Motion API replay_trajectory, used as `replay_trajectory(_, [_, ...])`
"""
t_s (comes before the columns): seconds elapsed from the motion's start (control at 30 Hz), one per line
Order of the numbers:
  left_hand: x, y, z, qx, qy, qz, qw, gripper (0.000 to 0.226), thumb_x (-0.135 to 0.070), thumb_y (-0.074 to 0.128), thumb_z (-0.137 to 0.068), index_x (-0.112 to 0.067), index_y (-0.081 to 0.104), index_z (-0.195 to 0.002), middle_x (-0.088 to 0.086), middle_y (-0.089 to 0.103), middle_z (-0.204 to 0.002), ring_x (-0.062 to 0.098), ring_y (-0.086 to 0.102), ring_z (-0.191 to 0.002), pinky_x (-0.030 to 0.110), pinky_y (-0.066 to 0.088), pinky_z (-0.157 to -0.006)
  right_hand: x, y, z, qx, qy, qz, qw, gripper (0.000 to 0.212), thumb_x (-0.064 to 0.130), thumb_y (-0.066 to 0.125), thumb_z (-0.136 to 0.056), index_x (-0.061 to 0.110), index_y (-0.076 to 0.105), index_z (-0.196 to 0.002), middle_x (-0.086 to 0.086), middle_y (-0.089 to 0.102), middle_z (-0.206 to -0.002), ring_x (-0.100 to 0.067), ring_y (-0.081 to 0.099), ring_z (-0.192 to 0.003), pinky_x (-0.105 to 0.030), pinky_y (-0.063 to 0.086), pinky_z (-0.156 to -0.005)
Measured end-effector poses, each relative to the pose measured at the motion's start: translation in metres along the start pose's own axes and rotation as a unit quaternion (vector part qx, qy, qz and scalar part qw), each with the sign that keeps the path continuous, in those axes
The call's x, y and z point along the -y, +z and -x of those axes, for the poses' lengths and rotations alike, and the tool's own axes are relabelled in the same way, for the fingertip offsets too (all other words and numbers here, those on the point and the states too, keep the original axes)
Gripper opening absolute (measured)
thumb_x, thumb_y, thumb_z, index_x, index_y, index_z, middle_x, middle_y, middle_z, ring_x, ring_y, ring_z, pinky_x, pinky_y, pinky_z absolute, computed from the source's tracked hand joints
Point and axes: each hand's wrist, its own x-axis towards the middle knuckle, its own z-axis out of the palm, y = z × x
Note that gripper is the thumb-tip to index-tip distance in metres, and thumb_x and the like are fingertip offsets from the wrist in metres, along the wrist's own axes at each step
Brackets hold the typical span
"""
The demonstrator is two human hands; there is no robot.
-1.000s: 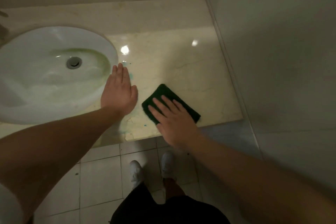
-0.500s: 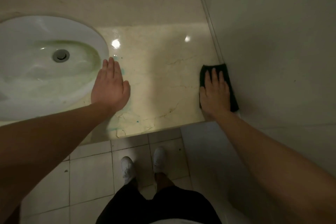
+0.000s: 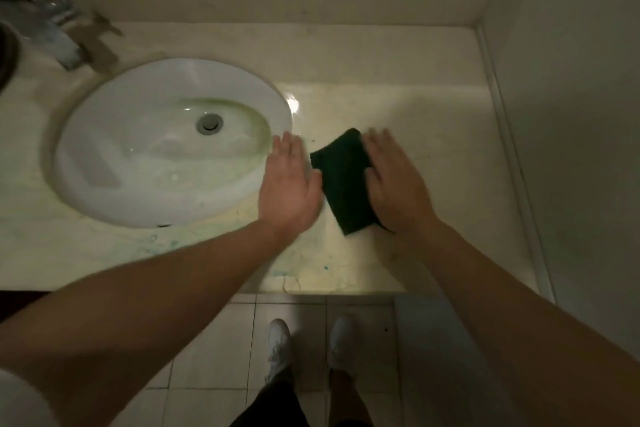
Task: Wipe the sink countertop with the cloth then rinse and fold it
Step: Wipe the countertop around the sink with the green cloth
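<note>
While your right hand (image 3: 394,191) presses the cloth (image 3: 341,180) flat-fingered to wipe the tabletop (image 3: 415,107), your left hand (image 3: 289,187) rests flat by the sink (image 3: 104,121), likely bracing

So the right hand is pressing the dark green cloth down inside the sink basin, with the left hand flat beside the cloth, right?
Not quite. The head view shows the right hand pressing the dark green cloth down on the countertop, just right of the sink basin, not inside it. The left hand is flat beside the cloth.
</note>
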Motion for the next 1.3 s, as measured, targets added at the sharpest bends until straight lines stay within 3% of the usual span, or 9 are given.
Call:
replay_trajectory(0.1, [-0.060, 0.013, -0.011, 0.005, 0.065, -0.026, 0.998, 0.063, -0.035, 0.041, -0.094, -0.005, 0.029, -0.148, 0.016, 0.022, -0.160, 0.032, 0.012, -0.149, 0.045, 0.017, -0.121, -0.034, -0.008, 0.007, -0.032, 0.085, 0.035, 0.995, 0.055, 0.010, 0.034, -0.099, 0.010, 0.022, -0.152, -0.005, 0.019, -0.161, -0.020, 0.009, -0.150, -0.035, 0.014, -0.120])
replay_trajectory(0.2, [-0.096, 0.049, -0.024, 0.104, 0.055, -0.087, 0.989, 0.074, -0.048, 0.025, -0.099, 0.000, 0.010, -0.153, 0.021, 0.004, -0.163, 0.033, -0.001, -0.150, 0.045, 0.005, -0.122, -0.058, 0.003, 0.004, 0.002, 0.093, 0.065, 0.994, 0.054, 0.008, 0.034, -0.099, 0.002, 0.023, -0.151, -0.016, 0.022, -0.160, -0.028, 0.013, -0.149, -0.038, 0.014, -0.120])
replay_trajectory(0.47, [-0.053, 0.034, -0.125, 0.093, 0.045, -0.139, 0.985, 0.076, -0.051, 0.026, -0.097, -0.002, 0.010, -0.154, 0.017, 0.006, -0.163, 0.031, 0.000, -0.151, 0.044, 0.006, -0.122, -0.063, 0.018, 0.005, -0.037, 0.099, 0.176, 0.979, 0.058, 0.028, 0.022, -0.097, 0.011, 0.024, -0.152, -0.010, 0.024, -0.160, -0.025, 0.020, -0.148, -0.041, 0.018, -0.120])
replay_trajectory(0.67, [-0.023, 0.025, -0.079, 0.069, 0.045, -0.130, 0.988, 0.074, -0.046, 0.021, -0.097, 0.001, 0.012, -0.153, 0.020, 0.008, -0.162, 0.033, 0.003, -0.150, 0.045, 0.007, -0.122, -0.063, 0.016, 0.005, -0.026, 0.090, 0.179, 0.979, 0.058, 0.029, 0.023, -0.096, 0.011, 0.026, -0.152, -0.010, 0.026, -0.159, -0.026, 0.021, -0.147, -0.043, 0.020, -0.119])
replay_trajectory(1.03, [0.025, 0.006, 0.118, 0.101, 0.025, -0.134, 0.985, 0.076, -0.039, 0.034, -0.091, 0.001, 0.015, -0.153, 0.018, 0.005, -0.163, 0.030, -0.001, -0.151, 0.047, 0.012, -0.122, -0.062, 0.012, 0.004, -0.019, 0.090, 0.175, 0.980, 0.060, 0.031, 0.024, -0.094, 0.010, 0.027, -0.151, -0.011, 0.026, -0.159, -0.028, 0.022, -0.147, -0.045, 0.020, -0.118])
replay_trajectory(1.17, [0.013, 0.011, 0.103, 0.112, 0.009, -0.128, 0.985, 0.077, -0.042, 0.033, -0.091, 0.003, 0.016, -0.152, 0.021, 0.005, -0.162, 0.034, -0.001, -0.150, 0.049, 0.011, -0.122, -0.062, 0.015, 0.006, -0.030, 0.085, 0.173, 0.981, 0.060, 0.031, 0.024, -0.095, 0.009, 0.028, -0.151, -0.011, 0.027, -0.159, -0.028, 0.021, -0.147, -0.045, 0.019, -0.118])
replay_trajectory(1.3, [-0.060, 0.034, 0.047, 0.121, 0.044, -0.113, 0.985, 0.081, -0.047, 0.034, -0.090, 0.000, 0.014, -0.153, 0.021, 0.005, -0.162, 0.036, -0.001, -0.150, 0.048, 0.006, -0.122, -0.062, 0.016, 0.006, -0.031, 0.078, 0.172, 0.982, 0.057, 0.027, 0.028, -0.097, 0.008, 0.025, -0.151, -0.012, 0.024, -0.160, -0.029, 0.020, -0.148, -0.045, 0.018, -0.119])
